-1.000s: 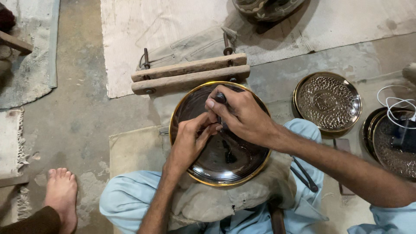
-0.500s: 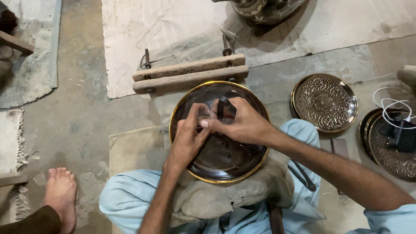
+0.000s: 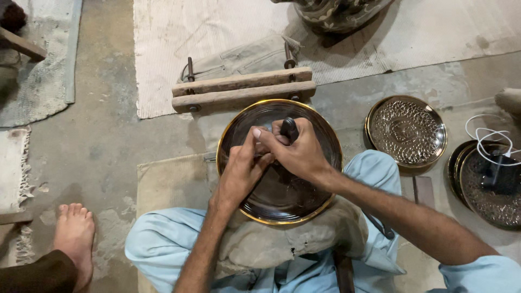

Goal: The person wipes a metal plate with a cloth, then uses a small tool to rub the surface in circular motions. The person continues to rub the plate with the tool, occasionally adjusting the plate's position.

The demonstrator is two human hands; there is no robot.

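Observation:
A round dark metal plate (image 3: pixel 293 201) with a gold rim rests on a grey cushion (image 3: pixel 320 239) on my lap. My right hand (image 3: pixel 298 152) is closed around a dark-handled tool (image 3: pixel 289 129) whose tip is pressed onto the plate's surface. My left hand (image 3: pixel 241 168) lies on the plate beside it, thumb raised, fingers steadying the tool's lower end. The tool's tip is hidden behind my fingers.
A wooden clamp of two bars (image 3: pixel 241 89) lies just beyond the plate. An engraved silver plate (image 3: pixel 406 130) and stacked dark plates (image 3: pixel 485 182) with a white cable (image 3: pixel 488 135) lie at the right. Another person's bare foot (image 3: pixel 73 239) is at the lower left. A decorated metal vessel (image 3: pixel 336 12) stands on a cloth (image 3: pixel 228 32).
Both hands have shifted slightly left and forward across the plate with the tool. My left thumb has lifted.

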